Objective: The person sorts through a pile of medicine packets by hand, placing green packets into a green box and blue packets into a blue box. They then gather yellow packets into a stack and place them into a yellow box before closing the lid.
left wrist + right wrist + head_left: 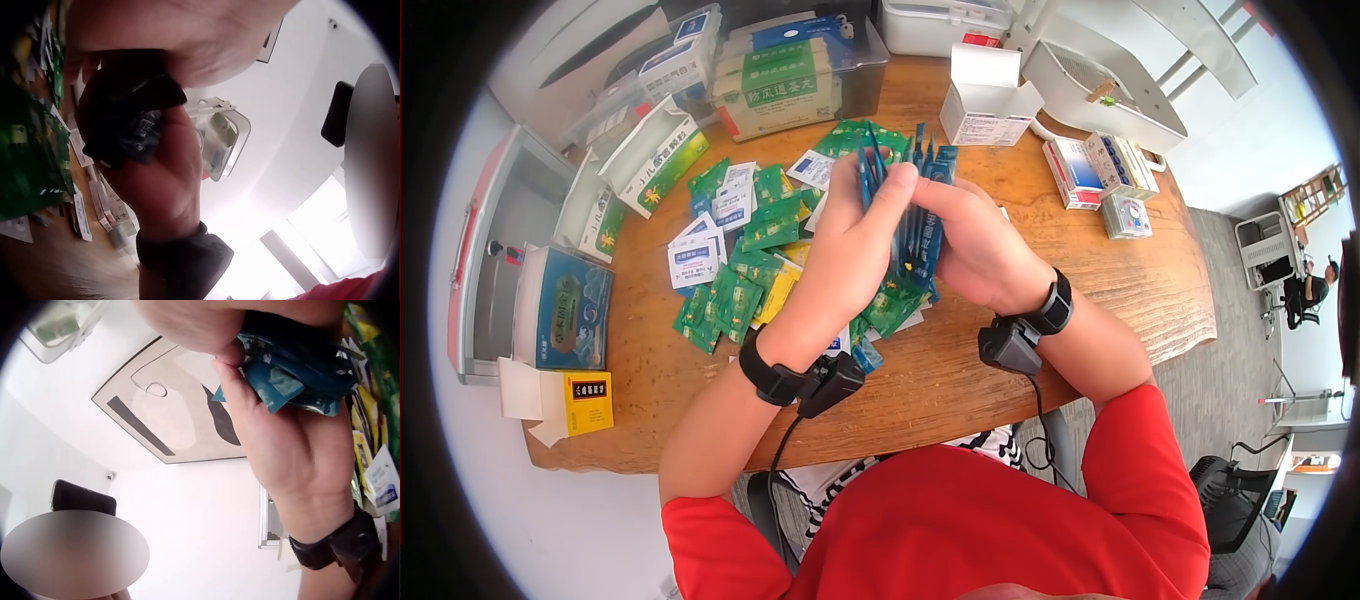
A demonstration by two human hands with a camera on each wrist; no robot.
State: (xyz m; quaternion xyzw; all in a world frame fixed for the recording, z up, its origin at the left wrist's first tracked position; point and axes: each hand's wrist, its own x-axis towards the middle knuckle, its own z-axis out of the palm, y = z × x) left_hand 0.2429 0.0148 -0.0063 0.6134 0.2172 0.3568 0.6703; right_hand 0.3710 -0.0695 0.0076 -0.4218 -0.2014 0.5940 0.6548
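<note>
Both hands meet over the table's middle around a stack of dark blue sachets (922, 235) standing on edge. My left hand (850, 235) grips the stack from the left, its thumb lying along the near edges. From the right, my right hand (980, 250) holds the same sachets between thumb and fingers. The right wrist view shows the bundle of blue sachets (294, 381) fanned a little above the right palm. Beneath the hands spreads a loose pile of green sachets (735, 300), white sachets (695, 262) and yellow sachets (778, 293).
Open green-and-white boxes (662, 165) stand at the left, near a blue box (565, 310) and an open yellow box (588, 402). Behind are a clear bin (860, 75) and an open white box (985, 115). Small medicine boxes (1072, 175) sit at the right.
</note>
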